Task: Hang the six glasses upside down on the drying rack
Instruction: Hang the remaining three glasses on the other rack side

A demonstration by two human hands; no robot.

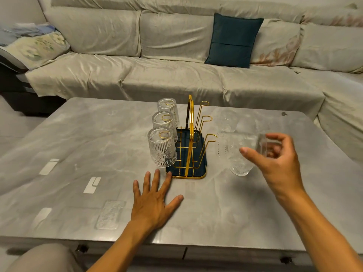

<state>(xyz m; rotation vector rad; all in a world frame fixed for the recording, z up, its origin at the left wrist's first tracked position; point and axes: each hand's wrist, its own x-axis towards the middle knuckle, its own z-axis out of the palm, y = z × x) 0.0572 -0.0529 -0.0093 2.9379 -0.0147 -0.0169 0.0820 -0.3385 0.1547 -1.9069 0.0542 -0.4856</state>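
A gold wire drying rack (189, 134) on a dark blue tray (202, 154) stands mid-table. Three ribbed clear glasses hang upside down on its left pegs: far (167, 108), middle (164, 122) and near (162, 148). The three right pegs (208, 138) are bare. My right hand (275, 160) is curled around a blurred clear glass (240, 167), just right of the rack. Two more faint glasses stand beyond it, one close (225, 148) and one far (227, 120). My left hand (155, 199) lies flat on the table, fingers spread, fingertips at the tray's front left corner.
The grey marble-look table (98, 144) carries a flat clear embossed piece (110, 214) at the front left. A covered sofa with a dark teal cushion (233, 40) runs behind and to the right. A knee (45, 258) shows at the lower left.
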